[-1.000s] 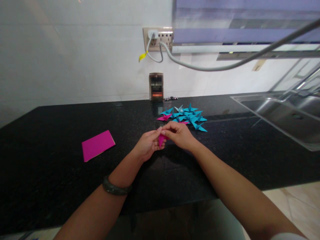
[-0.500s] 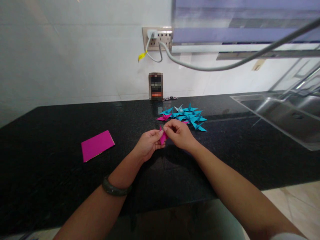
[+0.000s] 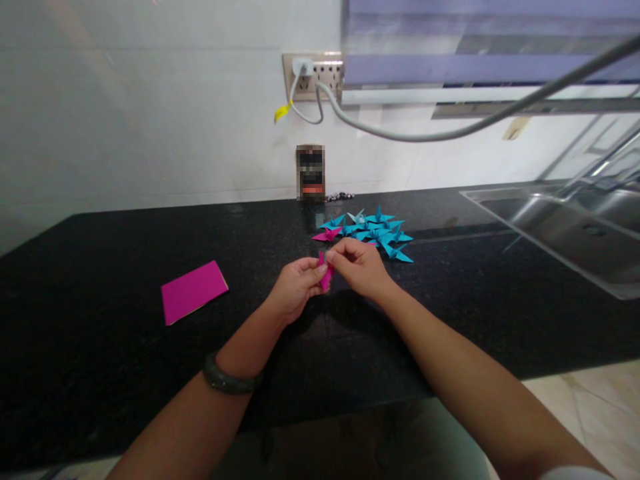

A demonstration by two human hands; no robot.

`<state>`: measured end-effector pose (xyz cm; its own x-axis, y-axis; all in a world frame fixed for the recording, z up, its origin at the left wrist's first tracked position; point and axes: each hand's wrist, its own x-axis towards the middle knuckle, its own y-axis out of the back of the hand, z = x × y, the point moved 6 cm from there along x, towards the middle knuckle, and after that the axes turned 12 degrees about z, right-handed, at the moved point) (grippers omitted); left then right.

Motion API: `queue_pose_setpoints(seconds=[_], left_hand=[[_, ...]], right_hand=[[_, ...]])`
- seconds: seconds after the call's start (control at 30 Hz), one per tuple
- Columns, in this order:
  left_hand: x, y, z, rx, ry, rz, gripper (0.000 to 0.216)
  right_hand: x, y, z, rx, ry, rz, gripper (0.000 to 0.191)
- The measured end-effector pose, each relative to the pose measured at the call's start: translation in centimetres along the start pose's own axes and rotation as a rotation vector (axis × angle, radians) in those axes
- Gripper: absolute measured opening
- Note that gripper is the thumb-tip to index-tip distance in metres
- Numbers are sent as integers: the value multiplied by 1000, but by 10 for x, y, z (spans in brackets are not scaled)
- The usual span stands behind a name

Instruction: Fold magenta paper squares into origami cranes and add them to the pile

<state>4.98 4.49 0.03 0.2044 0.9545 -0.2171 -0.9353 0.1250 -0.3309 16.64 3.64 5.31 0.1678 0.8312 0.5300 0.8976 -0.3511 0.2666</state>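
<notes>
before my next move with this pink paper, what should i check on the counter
1. Grip: left hand and right hand both pinch the pink folded paper at the fingertips: ok.
2. Creases on it visible: cannot tell, fingers cover most of it.
3. Paper lifted off the black countertop: cannot tell.
4. Flat pink paper lies left of the hands, apart from them: ok.
5. Blue paper cranes and pink paper crane lie behind the hands, not under them: ok.

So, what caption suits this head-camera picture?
Left hand and right hand pinch a pink folded paper above a black counter, near blue paper cranes.
</notes>
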Motion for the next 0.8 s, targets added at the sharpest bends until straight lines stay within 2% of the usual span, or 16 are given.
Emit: queue_pose_setpoints(seconds=[0.17,0.3,0.43,0.57,0.8], left_hand=[[-2,-1,4,-1,-47,-9,25],[-5,-6,6,14,-73,-80,26],[-5,-6,5,31,-60,-74,29],[-3,-2,6,14,-69,-5,34],[2,5,7,-15,-91,81,34]], right_hand=[[2,-4,29,58,-280,13,27],[-6,-16,39,118,-471,-157,36],[-10,-20,33,246,-511,-231,30],[-9,-19,32,351,-541,-201,16],[-7,-17,36,488,-599,-93,19]])
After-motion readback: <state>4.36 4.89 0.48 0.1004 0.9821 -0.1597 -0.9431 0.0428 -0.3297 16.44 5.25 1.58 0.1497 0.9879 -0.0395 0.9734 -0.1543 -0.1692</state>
